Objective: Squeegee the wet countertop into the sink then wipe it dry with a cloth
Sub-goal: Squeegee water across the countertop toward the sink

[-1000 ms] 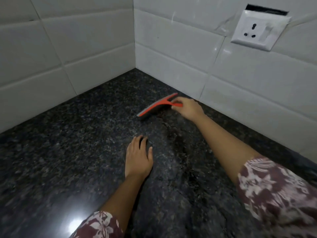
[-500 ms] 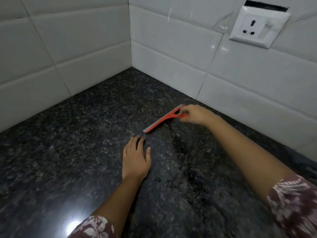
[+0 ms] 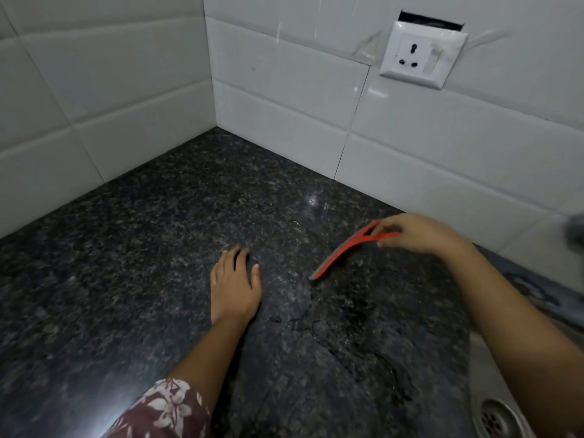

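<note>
My right hand (image 3: 420, 237) grips the handle of an orange squeegee (image 3: 339, 252), whose blade rests on the dark speckled granite countertop (image 3: 142, 248). A wet streak and thin water lines run from the blade toward me. My left hand (image 3: 234, 284) lies flat on the counter, fingers apart, to the left of the blade. The steel sink (image 3: 493, 403) with its drain shows at the bottom right, partly hidden by my right forearm. No cloth is in view.
White tiled walls (image 3: 284, 99) meet in a corner behind the counter. A white wall socket (image 3: 420, 58) sits on the right wall above the squeegee. A blurred grey object (image 3: 576, 232) pokes in at the right edge.
My right hand has dragged the squeegee right and toward me, away from the corner. The left hand stays flat in place. The sink has come into view at bottom right.
</note>
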